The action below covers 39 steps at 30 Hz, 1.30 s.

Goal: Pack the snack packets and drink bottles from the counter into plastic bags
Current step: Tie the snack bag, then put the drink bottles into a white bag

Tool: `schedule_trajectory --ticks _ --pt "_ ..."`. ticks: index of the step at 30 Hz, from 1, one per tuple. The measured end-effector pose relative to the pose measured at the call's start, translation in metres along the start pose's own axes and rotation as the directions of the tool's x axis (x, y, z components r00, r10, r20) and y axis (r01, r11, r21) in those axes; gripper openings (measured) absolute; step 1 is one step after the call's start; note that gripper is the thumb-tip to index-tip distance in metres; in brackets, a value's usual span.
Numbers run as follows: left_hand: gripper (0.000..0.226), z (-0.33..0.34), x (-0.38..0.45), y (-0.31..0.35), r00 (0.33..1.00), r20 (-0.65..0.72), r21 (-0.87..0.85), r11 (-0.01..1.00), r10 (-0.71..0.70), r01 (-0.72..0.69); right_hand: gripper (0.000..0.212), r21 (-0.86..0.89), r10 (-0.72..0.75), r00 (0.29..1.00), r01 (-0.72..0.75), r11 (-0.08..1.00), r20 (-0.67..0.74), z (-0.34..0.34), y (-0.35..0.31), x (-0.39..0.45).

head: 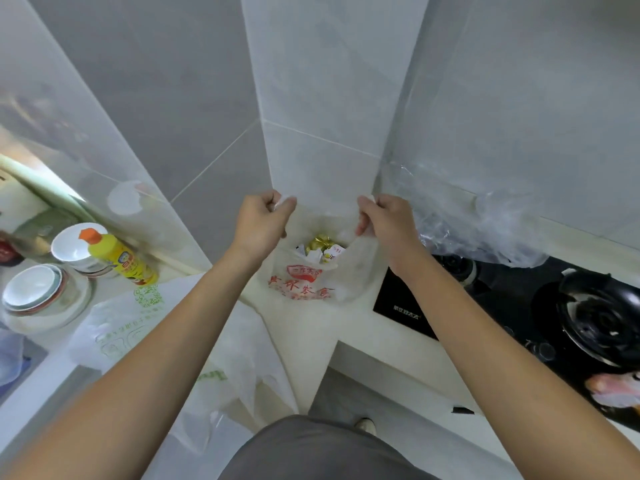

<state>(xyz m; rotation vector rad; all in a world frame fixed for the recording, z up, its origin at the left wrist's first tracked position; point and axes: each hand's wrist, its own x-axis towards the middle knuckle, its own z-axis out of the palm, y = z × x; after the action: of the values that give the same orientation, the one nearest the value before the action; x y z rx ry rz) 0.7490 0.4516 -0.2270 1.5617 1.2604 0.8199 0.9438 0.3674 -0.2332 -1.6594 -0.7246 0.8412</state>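
- Your left hand (261, 220) grips one handle of the clear plastic bag (311, 282) with red print; your right hand (384, 220) grips the other.
- The bag rests on the pale counter (346, 327), mouth held apart, with snack packets (320, 249) inside.
- A yellow bottle (117, 258) stands left, beside stacked bowls (34, 289).
- A black hob (519, 306) sits right.

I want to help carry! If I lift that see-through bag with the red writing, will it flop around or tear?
Probably floppy: the bag with red writing is thin, crinkly film that sags between the left hand and right hand gripping its handles. It looks light, with only a few snack packets inside. Film this thin may tear if yanked.
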Motion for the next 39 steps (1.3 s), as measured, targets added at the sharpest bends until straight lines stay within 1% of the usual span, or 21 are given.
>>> schedule_trajectory --ticks 2,4,7,9,11,14,15,17,19,21,25,29,32,36,39 --pt "0.026 0.008 -0.011 0.026 0.998 -0.027 -0.045 0.998 0.049 -0.05 0.024 0.028 -0.054 0.998 0.054 0.998 0.022 -0.004 -0.016 -0.005" --pt "0.028 0.015 -0.022 0.047 0.995 -0.062 -0.078 0.993 0.08 -0.084 0.025 0.048 -0.105 0.993 0.103 0.994 0.044 -0.011 -0.027 -0.013" --pt "0.034 0.027 -0.04 0.071 0.989 -0.094 -0.11 0.986 0.114 -0.124 0.028 0.058 -0.149 0.988 0.147 0.987 0.033 -0.029 -0.038 -0.031" --pt "0.031 0.038 -0.056 0.082 0.986 -0.08 -0.122 0.98 0.149 -0.158 0.027 0.05 -0.191 0.981 0.19 0.98 0.015 -0.044 -0.044 -0.048" --pt "0.034 0.048 -0.069 0.089 0.983 -0.054 -0.129 0.975 0.178 -0.184 0.025 0.046 -0.208 0.978 0.208 0.977 -0.001 -0.057 -0.049 -0.07" --pt "0.039 0.07 -0.088 0.102 0.976 0.032 -0.146 0.967 0.216 -0.209 0.023 0.041 -0.216 0.976 0.217 0.975 -0.03 -0.083 -0.052 -0.1" --pt "0.039 0.079 -0.099 0.108 0.969 0.077 -0.158 0.963 0.234 -0.22 0.022 0.043 -0.22 0.973 0.223 0.974 -0.067 -0.097 -0.051 -0.113" --pt "0.032 0.091 -0.114 0.117 0.962 0.115 -0.176 0.958 0.249 -0.227 0.021 0.04 -0.206 0.974 0.211 0.977 -0.094 -0.112 -0.05 -0.127" --pt "0.023 0.105 -0.137 0.124 0.94 0.199 -0.186 0.953 0.275 -0.239 0.023 0.049 -0.182 0.969 0.193 0.98 -0.164 -0.133 -0.044 -0.15" --pt "0.021 0.119 -0.16 0.128 0.91 0.282 -0.201 0.946 0.304 -0.253 0.025 0.07 -0.166 0.956 0.188 0.98 -0.24 -0.154 -0.038 -0.176" --pt "0.021 0.15 -0.202 0.134 0.861 0.392 -0.223 0.942 0.323 -0.251 0.015 0.061 -0.148 0.935 0.176 0.983 -0.323 -0.193 -0.02 -0.225" --pt "0.021 0.182 -0.238 0.148 0.835 0.445 -0.242 0.941 0.324 -0.236 0.015 0.026 -0.138 0.918 0.159 0.987 -0.371 -0.237 -0.015 -0.257" --pt "0.024 0.205 -0.256 0.164 0.821 0.459 -0.243 0.937 0.339 -0.25 0.014 0.038 -0.152 0.912 0.18 0.983 -0.382 -0.271 -0.015 -0.266" --pt "0.017 0.239 -0.27 0.189 0.811 0.449 -0.278 0.922 0.374 -0.271 0.011 0.052 -0.174 0.913 0.207 0.977 -0.369 -0.316 -0.015 -0.261" --pt "0.016 0.269 -0.273 0.205 0.82 0.427 -0.285 0.918 0.38 -0.276 0.009 0.064 -0.183 0.92 0.218 0.974 -0.346 -0.351 -0.018 -0.25"
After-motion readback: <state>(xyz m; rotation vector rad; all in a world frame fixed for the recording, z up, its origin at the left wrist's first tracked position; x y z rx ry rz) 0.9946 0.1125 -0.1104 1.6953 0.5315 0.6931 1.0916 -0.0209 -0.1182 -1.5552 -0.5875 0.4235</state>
